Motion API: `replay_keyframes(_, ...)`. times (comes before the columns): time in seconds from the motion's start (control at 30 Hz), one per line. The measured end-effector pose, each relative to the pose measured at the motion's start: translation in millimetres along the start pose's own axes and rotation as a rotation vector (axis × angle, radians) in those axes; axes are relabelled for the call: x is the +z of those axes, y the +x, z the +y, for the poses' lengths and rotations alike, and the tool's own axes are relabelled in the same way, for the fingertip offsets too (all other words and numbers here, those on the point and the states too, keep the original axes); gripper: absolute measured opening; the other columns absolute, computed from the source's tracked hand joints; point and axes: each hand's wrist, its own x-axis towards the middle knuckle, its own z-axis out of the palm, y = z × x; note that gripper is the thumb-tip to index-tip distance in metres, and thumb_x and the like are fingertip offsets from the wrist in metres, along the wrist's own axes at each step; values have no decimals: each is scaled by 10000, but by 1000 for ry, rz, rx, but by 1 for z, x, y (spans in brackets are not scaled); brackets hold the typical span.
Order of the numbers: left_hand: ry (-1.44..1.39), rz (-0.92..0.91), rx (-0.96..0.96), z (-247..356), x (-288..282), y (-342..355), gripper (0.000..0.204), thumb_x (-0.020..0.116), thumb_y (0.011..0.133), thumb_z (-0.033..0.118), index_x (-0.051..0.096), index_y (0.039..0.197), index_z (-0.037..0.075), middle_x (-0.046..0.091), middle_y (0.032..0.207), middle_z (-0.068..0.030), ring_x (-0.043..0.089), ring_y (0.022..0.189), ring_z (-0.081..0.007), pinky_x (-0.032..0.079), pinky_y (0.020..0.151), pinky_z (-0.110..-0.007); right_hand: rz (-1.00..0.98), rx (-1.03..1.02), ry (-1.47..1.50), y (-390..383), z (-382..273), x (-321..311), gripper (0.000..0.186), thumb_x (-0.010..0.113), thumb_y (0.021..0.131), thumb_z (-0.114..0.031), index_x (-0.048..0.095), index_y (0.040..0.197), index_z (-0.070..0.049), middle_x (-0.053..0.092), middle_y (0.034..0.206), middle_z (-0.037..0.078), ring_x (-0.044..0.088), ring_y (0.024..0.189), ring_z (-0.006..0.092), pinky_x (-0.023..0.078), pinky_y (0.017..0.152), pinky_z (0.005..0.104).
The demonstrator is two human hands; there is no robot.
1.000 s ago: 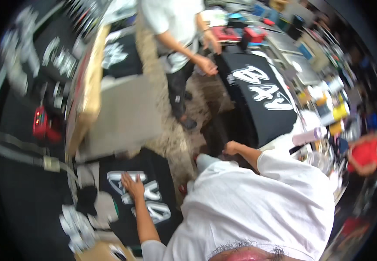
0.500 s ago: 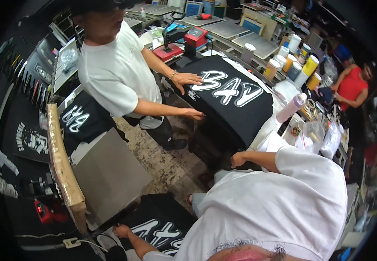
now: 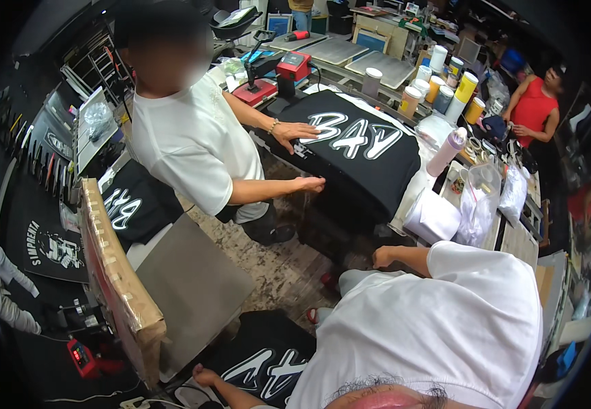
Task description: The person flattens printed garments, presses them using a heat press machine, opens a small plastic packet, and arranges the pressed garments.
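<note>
At the lower left, my left hand (image 3: 205, 375) is beside a black T-shirt (image 3: 254, 341) with white lettering. Its fingers are curled, and whatever they hold is hidden. My right hand (image 3: 382, 257) is low in front of me, closed, below the hanging edge of another black T-shirt (image 3: 370, 177); I cannot make out anything inside it. That shirt lies spread over a table, lettering up. Across from me a person in white rests one hand (image 3: 294, 134) flat on it and has the other hand (image 3: 310, 184) at its near edge.
A grey flat plate (image 3: 200, 286) and a long taped cardboard piece (image 3: 115, 273) stand on the left, with another lettered black shirt (image 3: 135, 204) behind. Ink containers (image 3: 443, 99), a pink bottle (image 3: 446, 151) and plastic bags (image 3: 483, 198) crowd the right. A person in red (image 3: 537, 112) stands beyond.
The view has shifted slightly. My left hand has drawn back from the lower shirt's edge, and my right hand is farther from the upper shirt. The other person's hands stay at that shirt.
</note>
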Motion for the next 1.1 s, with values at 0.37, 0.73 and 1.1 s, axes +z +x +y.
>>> replay_keyframes(0.37, 339, 147, 471, 53, -39, -124, 362, 565, 945, 296, 612, 1147, -1, 565, 1253, -180, 499, 1175, -378, 383, 1008, -479, 83, -9, 91, -11, -44, -25, 401, 578, 804, -427, 703, 862, -51, 690, 823, 149, 653, 780, 340, 503, 744, 430)
replay_keyframes(0.73, 884, 854, 536, 46, -57, -128, 656, 458, 915, 597, 564, 954, -49, 527, 841, -180, 517, 750, -345, 412, 655, -459, 87, 20, 134, -22, -21, -75, 400, 627, 799, -415, 708, 975, -65, 708, 904, 135, 684, 824, 287, 526, 764, 383)
replay_keyframes(1.1, 778, 84, 202, 53, -32, -259, 756, 408, 953, 559, 344, 1429, -24, 301, 1477, -275, 312, 1340, -438, 237, 1117, -523, 165, -105, 560, -53, -30, -119, 305, 643, 867, -328, 693, 967, -44, 706, 853, 73, 681, 752, 174, 523, 711, 324)
